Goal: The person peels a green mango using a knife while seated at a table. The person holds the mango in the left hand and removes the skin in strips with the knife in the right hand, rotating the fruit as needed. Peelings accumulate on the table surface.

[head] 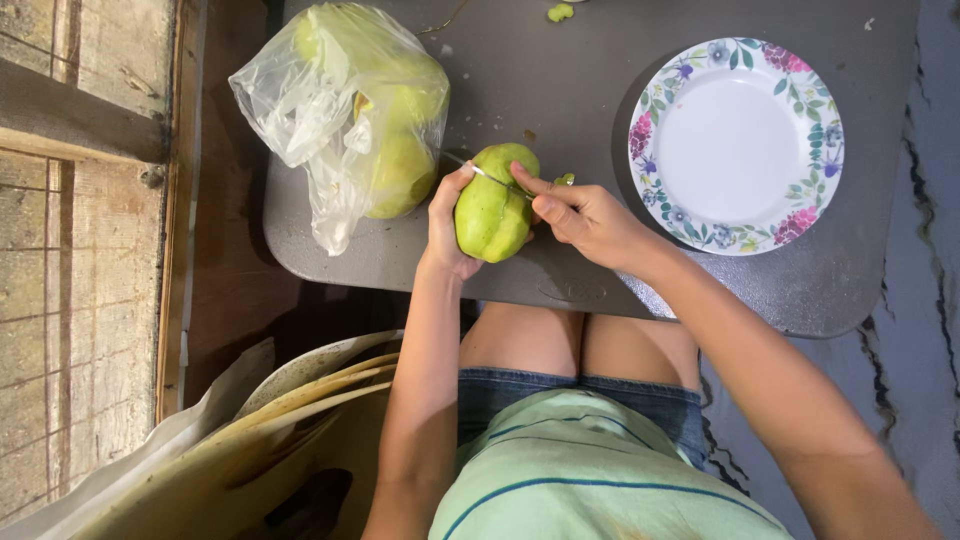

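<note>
A green mango (492,205) is gripped upright in the left hand (447,225), fingers closed around its left side, held just above the near edge of the grey worktop (560,90). The right hand (585,215) is closed on a thin-bladed knife (490,178), the blade laid across the upper part of the fruit; the handle is hidden within the fist. A small green scrap of peel (565,180) is seen just beside the right thumb.

To the left of the fruit, a clear plastic bag (340,110) lies on the worktop, with more green mangoes inside it, touching or nearly touching the left hand. To the right, well apart from the hands, a white plate (735,145) with a floral rim rests on the worktop. Another green scrap (560,12) lies at the far edge of the worktop.

Bare knees, denim shorts and a pale green striped shirt are visible below the worktop. A pale basin (320,365) stands at lower left on the floor.
</note>
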